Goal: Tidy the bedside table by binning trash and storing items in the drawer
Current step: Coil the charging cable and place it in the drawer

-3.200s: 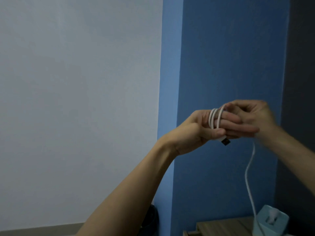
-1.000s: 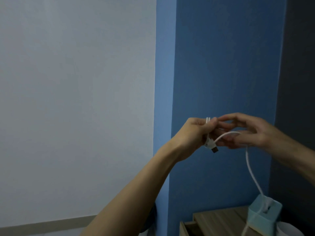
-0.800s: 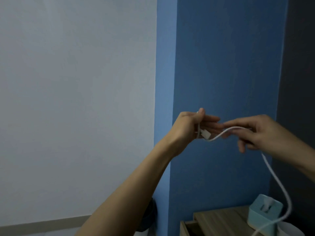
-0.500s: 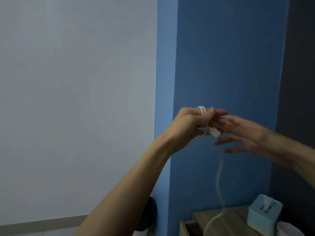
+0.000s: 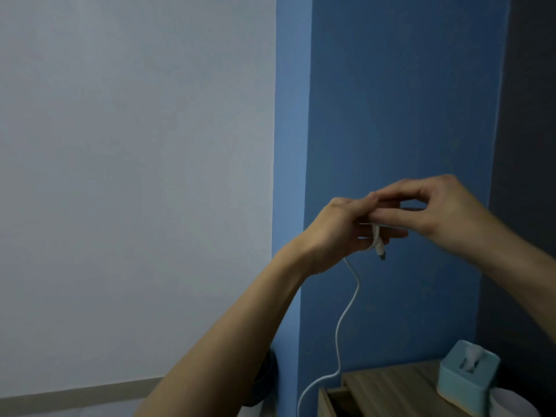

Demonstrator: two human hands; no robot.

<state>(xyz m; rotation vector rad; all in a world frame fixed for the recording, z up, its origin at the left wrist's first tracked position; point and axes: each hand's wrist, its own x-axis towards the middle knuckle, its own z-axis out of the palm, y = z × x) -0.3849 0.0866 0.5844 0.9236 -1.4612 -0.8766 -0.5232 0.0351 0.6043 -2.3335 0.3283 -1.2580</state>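
Note:
Both hands are raised in front of the blue wall. My left hand (image 5: 343, 230) has a white charging cable (image 5: 346, 314) looped around its fingers, and the USB plug end hangs just below them. My right hand (image 5: 433, 209) pinches the cable at the left fingertips. The loose length of cable drops in a curve under my left hand and leaves the frame at the bottom. The wooden bedside table (image 5: 391, 389) sits at the lower right, its drawer (image 5: 328, 401) pulled open at the left end.
A light blue tissue box (image 5: 463, 380) stands on the table's right side, with a white round object (image 5: 511, 404) beside it at the frame's corner. A dark bin (image 5: 264, 377) is partly hidden behind my left forearm, against the wall.
My right hand has come back onto my left fingers after sweeping around them. The loose cable now hangs to the left, under my left hand, instead of toward the tissue box.

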